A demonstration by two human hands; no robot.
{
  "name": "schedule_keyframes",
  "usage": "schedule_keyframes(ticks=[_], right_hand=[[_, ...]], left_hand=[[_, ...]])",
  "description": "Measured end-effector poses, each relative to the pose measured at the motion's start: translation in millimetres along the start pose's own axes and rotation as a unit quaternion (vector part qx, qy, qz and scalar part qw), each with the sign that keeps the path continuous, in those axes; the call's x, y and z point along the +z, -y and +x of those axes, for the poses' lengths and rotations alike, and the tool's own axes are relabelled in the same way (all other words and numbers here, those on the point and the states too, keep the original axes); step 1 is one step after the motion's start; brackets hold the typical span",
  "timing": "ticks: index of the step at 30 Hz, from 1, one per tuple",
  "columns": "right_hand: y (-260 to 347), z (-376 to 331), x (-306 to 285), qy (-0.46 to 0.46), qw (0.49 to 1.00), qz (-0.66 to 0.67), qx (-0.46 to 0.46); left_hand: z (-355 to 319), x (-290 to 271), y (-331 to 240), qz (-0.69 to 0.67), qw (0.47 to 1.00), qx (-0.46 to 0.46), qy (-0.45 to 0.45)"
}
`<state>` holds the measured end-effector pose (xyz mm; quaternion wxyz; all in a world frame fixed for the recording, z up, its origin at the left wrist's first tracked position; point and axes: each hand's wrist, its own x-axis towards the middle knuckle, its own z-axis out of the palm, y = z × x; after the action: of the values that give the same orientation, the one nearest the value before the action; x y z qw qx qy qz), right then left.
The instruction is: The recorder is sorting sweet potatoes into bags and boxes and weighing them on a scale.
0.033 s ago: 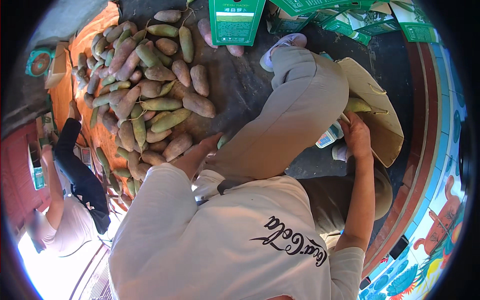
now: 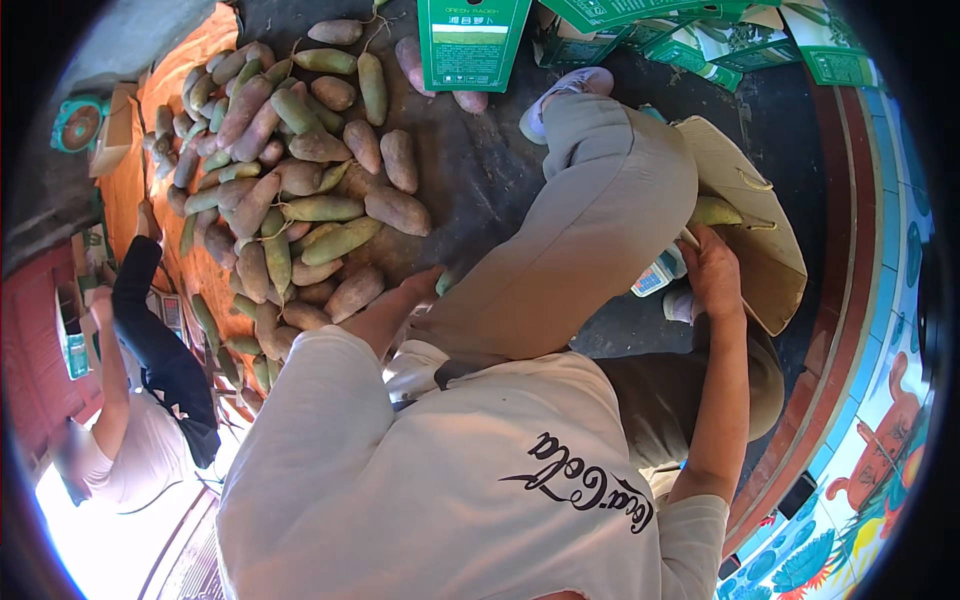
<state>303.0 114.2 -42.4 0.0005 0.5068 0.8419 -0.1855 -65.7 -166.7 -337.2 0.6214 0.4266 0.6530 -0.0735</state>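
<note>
Radishes (image 2: 300,190) (green-tipped, dusty pink) lie heaped.

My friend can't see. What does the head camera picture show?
A crouching person's right hand puts a green root into a tan bag; the left hand reaches toward a pile of roots on the ground. Green boxes stand behind.

Nothing differs between the two pictures: the right hand (image 2: 712,275) sits at the near edge of the tan bag (image 2: 765,250) on the right as before, and the left hand (image 2: 425,285) lies by the root pile (image 2: 290,200) as before
</note>
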Motion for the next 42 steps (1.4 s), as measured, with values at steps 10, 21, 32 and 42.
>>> schedule_keyframes(ticks=[10,21,32,42], right_hand=[[5,5,0,0.01,1.0,0.0,0.009],[2,4,0,0.015,1.0,0.005,0.008],[5,5,0,0.02,1.0,-0.003,0.011],[17,11,-1,0.008,0.999,-0.011,-0.034]], left_hand=[[83,55,28,-0.033,0.995,0.059,-0.075],[53,41,27,0.008,0.998,0.057,-0.017],[20,19,16,0.057,0.996,0.059,0.028],[-34,-32,37,0.014,0.982,0.052,-0.183]])
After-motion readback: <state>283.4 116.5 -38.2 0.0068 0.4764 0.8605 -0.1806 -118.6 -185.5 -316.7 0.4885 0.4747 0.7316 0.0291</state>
